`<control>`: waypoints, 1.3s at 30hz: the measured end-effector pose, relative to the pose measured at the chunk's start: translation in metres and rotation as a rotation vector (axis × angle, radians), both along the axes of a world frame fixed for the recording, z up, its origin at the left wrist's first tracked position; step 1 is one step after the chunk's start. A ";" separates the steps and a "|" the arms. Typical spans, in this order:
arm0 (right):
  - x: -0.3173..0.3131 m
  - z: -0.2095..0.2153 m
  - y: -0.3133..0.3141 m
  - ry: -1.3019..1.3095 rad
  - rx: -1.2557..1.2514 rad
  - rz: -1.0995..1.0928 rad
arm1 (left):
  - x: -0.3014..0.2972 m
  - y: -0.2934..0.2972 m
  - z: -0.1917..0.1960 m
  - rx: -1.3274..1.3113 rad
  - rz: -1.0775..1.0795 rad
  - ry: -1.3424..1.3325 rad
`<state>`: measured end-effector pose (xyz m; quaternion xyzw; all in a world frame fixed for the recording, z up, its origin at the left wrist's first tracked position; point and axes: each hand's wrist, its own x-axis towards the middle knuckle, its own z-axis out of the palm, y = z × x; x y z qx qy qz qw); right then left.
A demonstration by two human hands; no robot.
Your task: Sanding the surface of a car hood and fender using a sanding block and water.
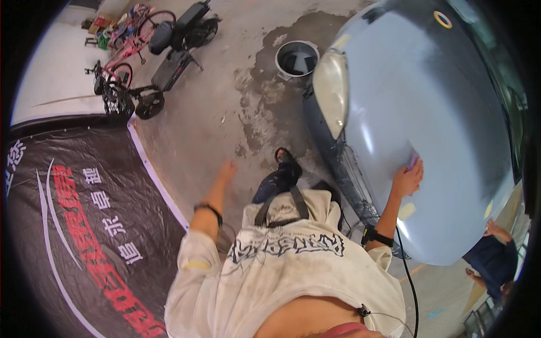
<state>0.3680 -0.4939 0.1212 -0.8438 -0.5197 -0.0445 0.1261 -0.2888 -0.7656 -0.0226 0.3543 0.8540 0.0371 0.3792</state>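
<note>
My right hand (408,178) is closed on a small purple pad (414,159), pressed against the smooth grey-blue hood (434,124) of a car. A dull dark patch shows on the paint beside the pad. My left hand (227,170) hangs over the floor to the left of my body, away from the car. Its fingers are blurred, and nothing can be made out in it. The car's yellowed headlight (329,93) sits at the front edge of the hood, ahead of my right hand.
A bucket of dark water (297,59) stands on the wet concrete by the headlight. A tape ring (443,20) lies on the car's far side. An electric scooter (169,67) and a pink bicycle (121,53) stand far left, near a dark banner (62,146). Another person (496,256) is at right.
</note>
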 end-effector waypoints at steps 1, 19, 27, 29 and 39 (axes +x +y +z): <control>-0.008 0.002 0.004 0.000 -0.023 0.025 | -0.027 0.075 0.017 0.009 -0.091 0.115; -0.220 -0.037 0.211 -0.152 0.314 -0.380 | -0.375 0.442 0.058 -0.029 -0.302 -0.068; -0.479 0.015 0.396 0.352 0.415 -0.175 | -0.489 0.523 0.056 -0.453 -0.934 0.005; -0.531 -0.009 0.424 0.520 0.371 -0.190 | -0.509 0.613 0.042 -0.552 -1.109 0.039; -0.625 -0.053 0.499 0.870 0.427 -0.785 | -0.343 1.417 0.049 -0.047 -1.584 0.116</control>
